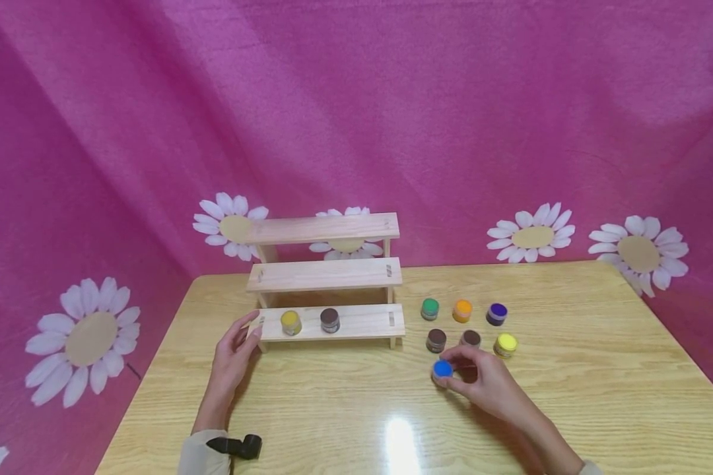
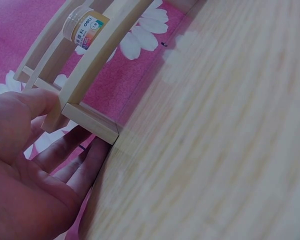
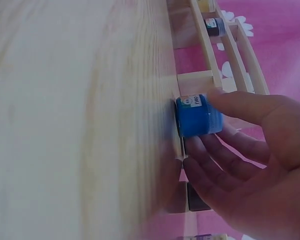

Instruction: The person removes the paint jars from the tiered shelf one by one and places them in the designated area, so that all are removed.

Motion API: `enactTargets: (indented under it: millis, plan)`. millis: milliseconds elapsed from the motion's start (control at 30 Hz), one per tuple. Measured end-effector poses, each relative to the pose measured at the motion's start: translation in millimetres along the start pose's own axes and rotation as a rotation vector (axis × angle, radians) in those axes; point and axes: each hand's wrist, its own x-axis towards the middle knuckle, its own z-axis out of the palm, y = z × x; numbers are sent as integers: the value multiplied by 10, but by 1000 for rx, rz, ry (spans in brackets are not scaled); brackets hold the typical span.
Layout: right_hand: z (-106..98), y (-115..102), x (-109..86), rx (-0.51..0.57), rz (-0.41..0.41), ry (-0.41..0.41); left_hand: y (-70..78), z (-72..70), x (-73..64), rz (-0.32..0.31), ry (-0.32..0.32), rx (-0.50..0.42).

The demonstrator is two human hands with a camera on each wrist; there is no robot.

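Note:
A three-tier wooden rack point(image 1: 327, 274) stands at the back of the table. My left hand point(image 1: 233, 354) holds the left end of its bottom shelf, the thumb at the front corner and the other fingers around the end and behind. On that shelf stand an ochre paint jar point(image 1: 291, 322) and a dark brown paint jar point(image 1: 329, 320). To the right of the rack, my right hand point(image 1: 492, 386) pinches a blue paint jar point(image 1: 442, 369) between thumb and fingers. In the right wrist view the blue jar point(image 3: 195, 115) is upright at the tabletop; whether it touches is unclear.
Beyond the right hand stand several more paint jars: green point(image 1: 430, 308), orange point(image 1: 462, 310), purple point(image 1: 497, 313), yellow point(image 1: 506, 344) and two dark brown ones point(image 1: 436, 340), one partly behind the fingers. A pink flowered cloth point(image 1: 451, 132) hangs behind the wooden table point(image 1: 321, 409).

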Motion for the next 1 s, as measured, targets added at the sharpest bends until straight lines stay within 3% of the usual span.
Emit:
enactTargets:
  millis: [233, 567, 800, 1000]
  plan:
    - [-13, -13, 6, -35, 7, 3, -2, -1, 4, 10, 4, 10]
    - [-27, -97, -6, 68, -98, 82, 13, -5, -6, 16, -1, -9]
    - [31, -217, 59, 177, -151, 80, -14, -5, -2, 28, 5, -22]
    - [133, -332, 195, 130, -241, 80, -12, 2, -7, 37, 5, -23]
